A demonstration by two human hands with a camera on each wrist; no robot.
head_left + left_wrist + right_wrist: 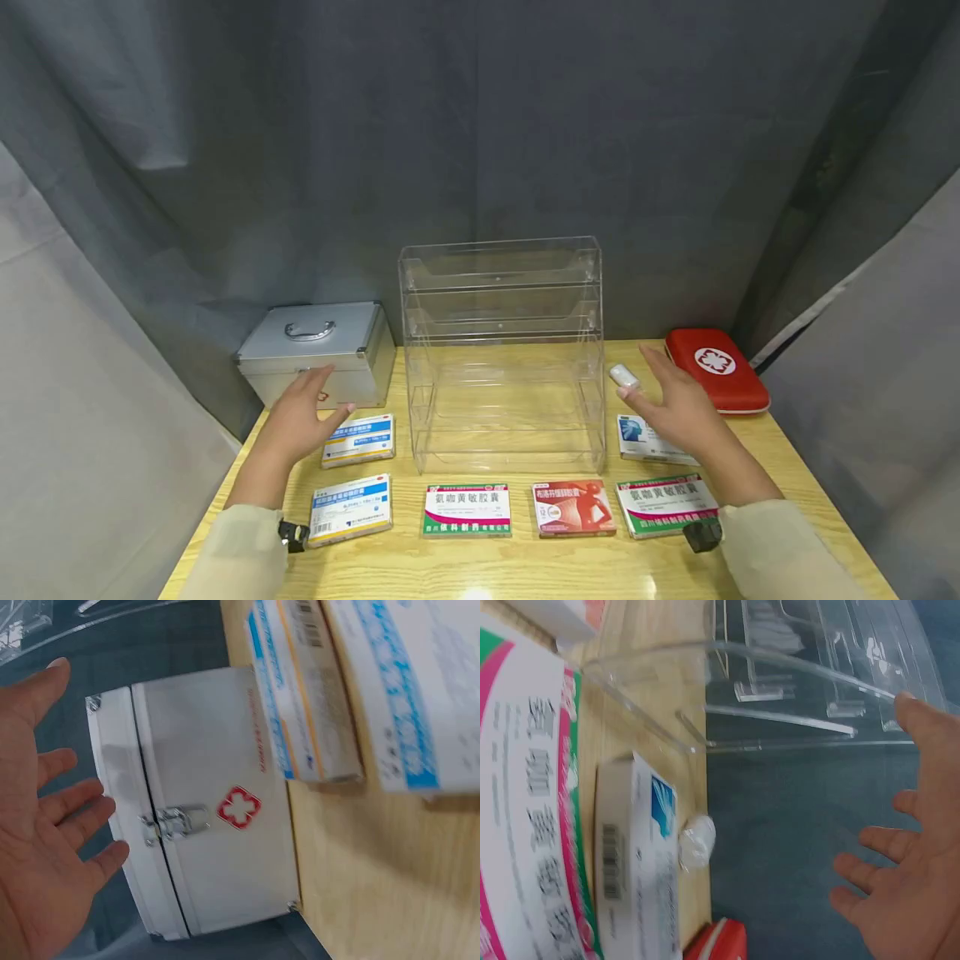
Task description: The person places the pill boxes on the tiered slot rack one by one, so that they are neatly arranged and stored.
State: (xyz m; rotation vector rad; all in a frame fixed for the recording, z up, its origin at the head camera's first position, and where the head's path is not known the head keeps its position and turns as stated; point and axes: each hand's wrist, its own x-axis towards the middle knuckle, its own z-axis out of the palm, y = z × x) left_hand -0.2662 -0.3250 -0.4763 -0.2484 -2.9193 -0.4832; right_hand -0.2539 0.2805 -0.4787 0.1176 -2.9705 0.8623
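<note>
My left hand (296, 417) hovers with spread, relaxed fingers in front of a silver first-aid case (315, 350); nothing is in it. In the left wrist view the case's latch and red cross badge (239, 807) face the palm. On the other side, my right hand (677, 408) is held over the table, its fingers loosely extended and holding nothing. Below it lie a white medicine box with a blue picture (645, 439) and a small white wrapped item (624, 376). Between the hands stands a clear tiered acrylic rack (502, 400), whose shelves hold nothing.
Across the front lie a blue-and-white medicine box (351, 510), a green-and-white box (467, 510), a red box (573, 508) and another green-and-white box (666, 505). A second blue-and-white box (359, 441) sits by the case. A red first-aid pouch (717, 370) is at the back right. Grey curtains surround the table.
</note>
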